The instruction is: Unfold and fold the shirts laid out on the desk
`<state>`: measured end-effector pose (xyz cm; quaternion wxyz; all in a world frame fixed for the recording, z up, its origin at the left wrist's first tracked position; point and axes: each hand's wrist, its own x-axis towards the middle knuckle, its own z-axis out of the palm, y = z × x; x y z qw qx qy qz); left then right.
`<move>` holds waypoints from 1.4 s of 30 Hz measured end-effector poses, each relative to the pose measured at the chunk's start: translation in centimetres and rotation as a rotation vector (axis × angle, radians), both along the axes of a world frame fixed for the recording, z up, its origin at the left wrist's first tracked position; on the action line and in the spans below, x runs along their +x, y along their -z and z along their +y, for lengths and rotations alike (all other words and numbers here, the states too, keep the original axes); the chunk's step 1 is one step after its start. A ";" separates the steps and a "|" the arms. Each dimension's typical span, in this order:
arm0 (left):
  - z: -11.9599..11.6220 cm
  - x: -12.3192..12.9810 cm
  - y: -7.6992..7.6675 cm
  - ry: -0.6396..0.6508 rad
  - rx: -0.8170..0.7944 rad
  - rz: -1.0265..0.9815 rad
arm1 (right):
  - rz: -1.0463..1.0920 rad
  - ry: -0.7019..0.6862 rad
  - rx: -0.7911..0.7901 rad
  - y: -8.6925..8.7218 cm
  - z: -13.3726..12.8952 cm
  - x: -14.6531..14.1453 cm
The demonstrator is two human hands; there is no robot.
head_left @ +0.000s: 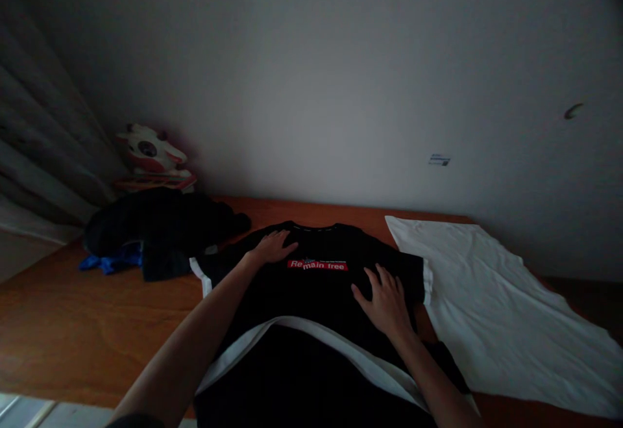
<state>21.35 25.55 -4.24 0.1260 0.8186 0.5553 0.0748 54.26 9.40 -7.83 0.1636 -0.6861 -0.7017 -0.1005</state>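
A black T-shirt (311, 291) with white sleeve edges and a white hem lies spread out, its neckline toward the wall. Across its chest runs a red label reading "Remain free". My left hand (272, 247) rests on the upper left of the shirt, fingers spread, with nothing in it. Lower on the right side of the chest, my right hand (387, 299) lies with its fingers apart, also holding nothing. Part of the left side of the shirt is hidden under my left forearm.
A wooden table (97, 330) bears a white garment (516, 317) at the right and dark clothes (160, 223) with a blue cloth (114, 259) at the left. Behind them stands a cow-shaped toy (150, 149). A wall rises along the back edge; a curtain (39, 136) hangs at the left.
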 end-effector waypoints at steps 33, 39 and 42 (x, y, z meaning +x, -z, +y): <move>1.5 1.7 2.6 -0.256 0.088 0.169 | 0.079 0.275 -0.267 -1.5 10.5 2.3; 1.9 1.3 3.2 -0.227 0.050 0.137 | 0.094 0.393 -0.386 -1.0 7.6 4.3; 2.4 1.0 2.7 -0.212 0.027 0.033 | 0.057 0.395 -0.194 -0.9 7.0 4.2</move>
